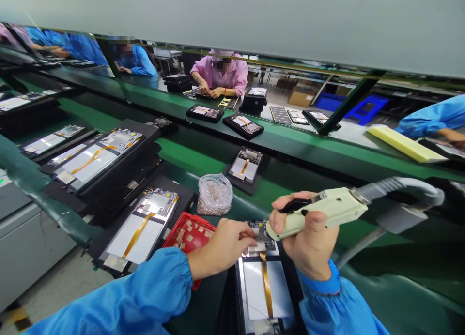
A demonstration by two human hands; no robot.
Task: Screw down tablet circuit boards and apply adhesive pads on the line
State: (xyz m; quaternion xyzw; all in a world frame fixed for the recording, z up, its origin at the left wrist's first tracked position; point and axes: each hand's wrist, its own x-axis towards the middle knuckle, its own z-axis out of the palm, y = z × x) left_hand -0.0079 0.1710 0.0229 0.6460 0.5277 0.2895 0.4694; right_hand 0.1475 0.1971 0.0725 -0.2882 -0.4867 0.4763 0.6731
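Nearest, two blue sleeves [109,301] reaching forward over a black tray [232,301] holding an open tablet [267,289], white-backed, with an orange flex ribbon [267,289] running up its middle toward a circuit board [257,231] at the far end. Right hand [308,233] closed firmly around a cream handheld tool [319,211] trailing a thick grey hose [395,185], its tip down at the board. Left hand [221,245] curled almost shut, fingers [250,233] at the board beside the tip; anything pinched there too small to tell. Just left of that hand, a red tray [189,240] of beige pads. Beyond it, a clear plastic bag [214,194] of small parts. Further left, more tablets in black trays [141,228] on a green conveyor [178,156]. Far off, across the line, a co-worker in pink [221,76] handling another board.
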